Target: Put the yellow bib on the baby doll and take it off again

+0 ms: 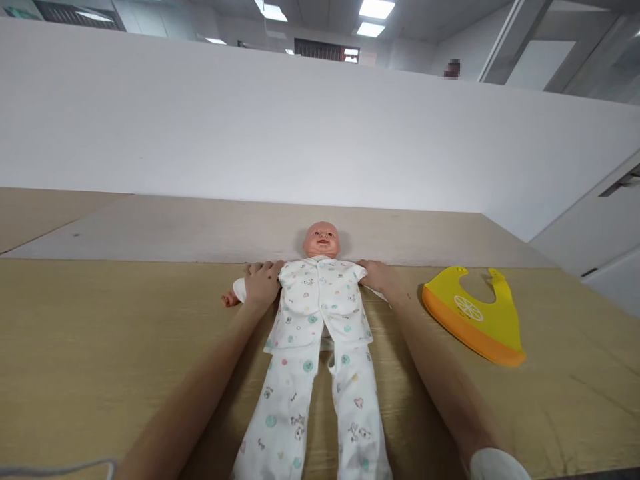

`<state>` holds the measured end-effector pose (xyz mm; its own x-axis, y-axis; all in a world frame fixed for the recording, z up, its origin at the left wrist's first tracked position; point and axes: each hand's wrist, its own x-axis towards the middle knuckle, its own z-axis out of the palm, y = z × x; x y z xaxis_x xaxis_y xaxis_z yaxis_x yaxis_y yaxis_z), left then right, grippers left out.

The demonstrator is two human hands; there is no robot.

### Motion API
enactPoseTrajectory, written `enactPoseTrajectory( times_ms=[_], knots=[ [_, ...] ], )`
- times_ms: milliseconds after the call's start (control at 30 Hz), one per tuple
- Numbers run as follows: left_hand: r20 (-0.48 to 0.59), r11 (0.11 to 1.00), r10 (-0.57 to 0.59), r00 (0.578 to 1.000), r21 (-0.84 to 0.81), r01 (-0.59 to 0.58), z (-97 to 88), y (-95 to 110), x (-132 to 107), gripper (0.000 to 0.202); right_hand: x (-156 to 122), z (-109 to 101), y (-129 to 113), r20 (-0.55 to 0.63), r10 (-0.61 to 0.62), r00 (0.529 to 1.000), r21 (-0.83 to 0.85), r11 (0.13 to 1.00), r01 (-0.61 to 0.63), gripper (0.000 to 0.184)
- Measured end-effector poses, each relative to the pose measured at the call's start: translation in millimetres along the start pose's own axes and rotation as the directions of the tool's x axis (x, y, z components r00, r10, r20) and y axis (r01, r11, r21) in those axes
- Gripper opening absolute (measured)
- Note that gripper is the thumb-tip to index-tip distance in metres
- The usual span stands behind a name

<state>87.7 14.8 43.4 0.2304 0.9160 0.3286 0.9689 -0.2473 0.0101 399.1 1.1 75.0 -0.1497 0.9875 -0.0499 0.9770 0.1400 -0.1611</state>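
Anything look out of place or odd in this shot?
A thin white cord crosses the bottom-left corner near the left forearm. It looks stray, as it is not part of the baby doll or its clothes. The doll lies straight, and the yellow silicone bib looks undamaged.

The doll's white pajamas were dotted teal and pink with small dark cartoon prints; the yellow bib had an orange edge and a white citrus-slice motif, on a tan wood-grain surface.
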Motion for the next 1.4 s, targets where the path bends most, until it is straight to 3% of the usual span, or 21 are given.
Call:
enactPoseTrajectory(
  times_ms=[100,300,567,933,1100,1200,1267,1400],
  knots=[
    [-0.074,0.999,-0.031,0.997,0.027,0.033,7.4,2.1,8.3,0.040,17.4,0.0,1.4,-0.001,0.024,1.000,-0.013,1.000,-0.024,0.042],
    [-0.091,0.999,-0.010,0.996,0.030,0.013,17.7,-4.4,23.5,0.038,38.6,1.0,4.8,-0.003,0.033,0.999,-0.045,0.998,-0.033,0.041],
    [-0.054,0.997,0.068,0.996,0.048,-0.065,20.3,-20.1,30.6,0.033,40.8,0.4,10.3,-0.063,-0.045,0.997,-0.111,0.993,0.038,0.032],
    [-0.186,0.991,0.133,0.974,0.023,-0.131,33.3,-34.2,38.1,0.032,42.9,8.1,5.2,-0.147,-0.035,0.989,-0.185,0.983,0.008,0.033],
    [-0.267,0.992,0.120,0.956,-0.008,-0.126,32.0,-23.6,25.2,0.046,36.4,8.8,4.2,-0.116,-0.033,0.993,-0.168,0.986,0.013,0.042],
    [-0.276,0.971,0.215,0.937,-0.038,-0.234,28.6,-12.4,9.1,0.048,30.7,9.9,0.9,-0.103,-0.023,0.994,-0.144,0.989,0.008,0.059],
    [-0.263,0.960,0.248,0.932,-0.063,-0.274,26.7,-6.1,0.4,0.049,29.0,12.2,-3.2,-0.108,0.000,0.994,-0.126,0.992,-0.014,0.058],
    [-0.238,0.991,0.075,0.968,-0.094,-0.099,23.9,5.7,-5.6,0.048,32.5,20.4,-12.0,-0.152,0.063,0.986,-0.127,0.988,-0.083,0.052]
  ],
)
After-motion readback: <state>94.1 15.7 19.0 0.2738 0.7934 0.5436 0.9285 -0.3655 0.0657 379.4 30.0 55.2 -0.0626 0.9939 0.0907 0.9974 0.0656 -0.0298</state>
